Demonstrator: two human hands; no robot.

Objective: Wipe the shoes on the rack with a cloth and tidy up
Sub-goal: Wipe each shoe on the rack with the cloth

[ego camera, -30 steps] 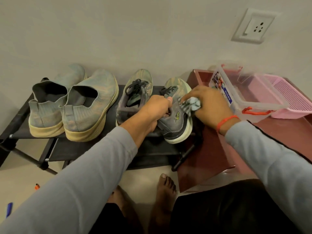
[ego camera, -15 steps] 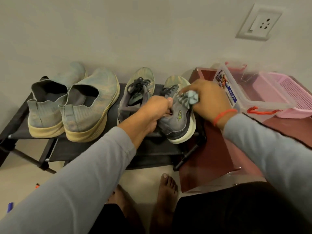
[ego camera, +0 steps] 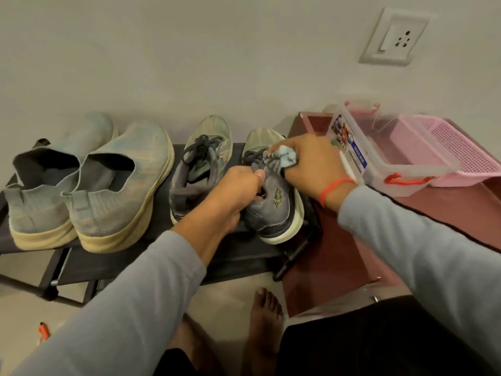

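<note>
1. Head view: the left hand (ego camera: 238, 185) grips the grey sneaker (ego camera: 273, 210) at its collar on the rack (ego camera: 238, 256).
2. The right hand (ego camera: 311, 161) pinches a pale blue cloth (ego camera: 284, 158) against its laces.
3. The clear box (ego camera: 393, 161) label reads "MULTI-BOX"; the sneaker's green logo looks illegible.

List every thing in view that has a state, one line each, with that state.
left hand: grips the collar of the grey laced shoe
right hand: pinches the cloth against the shoe
cloth: bunched, on the shoe's laces
grey laced shoe: tilted, heel raised
other laced shoe: flat on the rack, laced
slip-on pair: side by side on the rack
clear box: open, lid off
pink basket: behind the box, contents unclear
</note>
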